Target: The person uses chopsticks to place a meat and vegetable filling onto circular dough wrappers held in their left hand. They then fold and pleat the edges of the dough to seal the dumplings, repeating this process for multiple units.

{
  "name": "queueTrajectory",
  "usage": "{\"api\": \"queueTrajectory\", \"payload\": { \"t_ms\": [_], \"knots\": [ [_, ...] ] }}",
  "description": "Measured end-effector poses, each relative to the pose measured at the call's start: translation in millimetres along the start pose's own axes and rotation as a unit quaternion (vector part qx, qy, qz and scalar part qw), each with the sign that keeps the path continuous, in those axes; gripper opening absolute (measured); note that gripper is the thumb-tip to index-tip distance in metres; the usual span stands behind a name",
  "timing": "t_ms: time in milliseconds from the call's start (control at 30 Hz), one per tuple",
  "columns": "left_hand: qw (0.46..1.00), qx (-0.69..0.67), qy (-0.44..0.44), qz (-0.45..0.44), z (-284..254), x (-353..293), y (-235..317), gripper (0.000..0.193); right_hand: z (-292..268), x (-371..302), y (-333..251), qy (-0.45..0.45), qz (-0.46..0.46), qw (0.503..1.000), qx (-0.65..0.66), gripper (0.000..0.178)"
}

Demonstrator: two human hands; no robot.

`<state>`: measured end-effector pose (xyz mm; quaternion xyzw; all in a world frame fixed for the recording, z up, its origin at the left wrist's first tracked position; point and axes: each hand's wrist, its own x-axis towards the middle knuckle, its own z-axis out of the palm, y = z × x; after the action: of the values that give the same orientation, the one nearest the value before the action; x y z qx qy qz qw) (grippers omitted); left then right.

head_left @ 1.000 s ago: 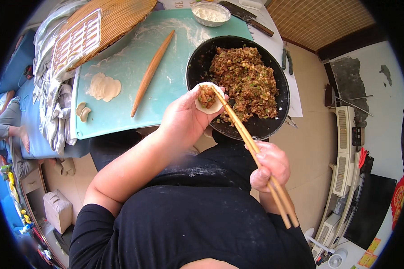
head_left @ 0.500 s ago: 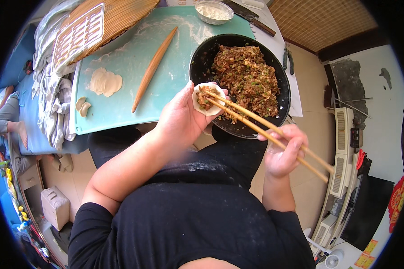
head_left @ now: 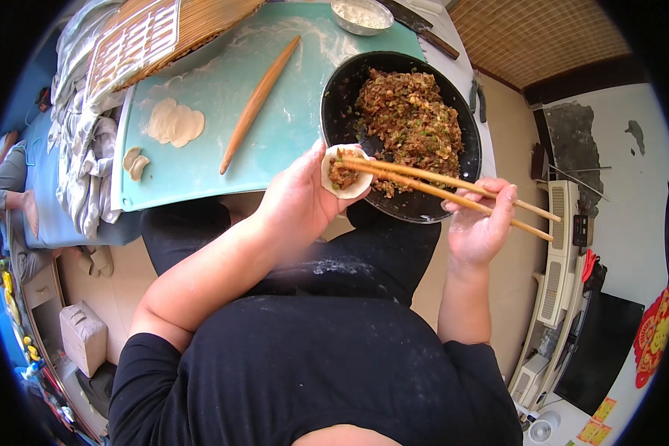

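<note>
Cupped in my left hand [head_left: 302,187] is a round dumpling wrapper [head_left: 342,190], with a small heap of brown filling [head_left: 340,174] in its middle. My right hand [head_left: 482,223] grips a pair of wooden chopsticks [head_left: 453,190], whose tips touch that heap. Just beyond both hands stands a black pan [head_left: 342,82] holding a large mound of minced filling [head_left: 416,123] flecked with green. Part of the pan's near rim is behind my left fingers and the chopsticks.
On the green mat [head_left: 201,89] lie a wooden rolling pin [head_left: 260,104], overlapping wrappers [head_left: 175,123] and two dough pieces [head_left: 134,163]. A bowl of flour [head_left: 362,16] and a knife [head_left: 424,30] sit at the back. A woven tray [head_left: 208,22] rests on the far left, beside crumpled cloth [head_left: 89,156].
The chopsticks have swung to a flatter slant as my right hand rose a little. Their tips stay at the filling in the wrapper. The whole view has shifted slightly.
</note>
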<state>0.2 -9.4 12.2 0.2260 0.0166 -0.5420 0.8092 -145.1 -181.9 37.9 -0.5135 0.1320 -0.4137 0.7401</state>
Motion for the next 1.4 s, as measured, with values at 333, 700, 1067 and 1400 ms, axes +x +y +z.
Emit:
{"api": "queueTrajectory", "payload": {
  "t_ms": [333,700,1067,1400],
  "knots": [
    [1.000,-0.005,-0.005,0.009,-2.0,-8.9,5.0,0.052,10.5,0.8,1.9,0.010,-0.008,0.999,-0.048,0.035],
    [0.999,-0.020,-0.031,-0.028,-2.3,-11.9,8.0,0.054,-2.7,14.8,1.1,-0.077,0.034,0.996,-0.006,0.031],
    [0.999,-0.048,-0.018,0.005,-3.9,-11.5,6.9,0.055,4.7,-1.5,-5.4,-0.026,-0.021,0.999,0.006,0.031],
    [0.996,-0.060,0.022,0.058,5.2,-8.1,6.1,0.062,22.7,-39.8,4.7,-0.159,-0.328,0.893,-0.265,0.030]
  ]
}}
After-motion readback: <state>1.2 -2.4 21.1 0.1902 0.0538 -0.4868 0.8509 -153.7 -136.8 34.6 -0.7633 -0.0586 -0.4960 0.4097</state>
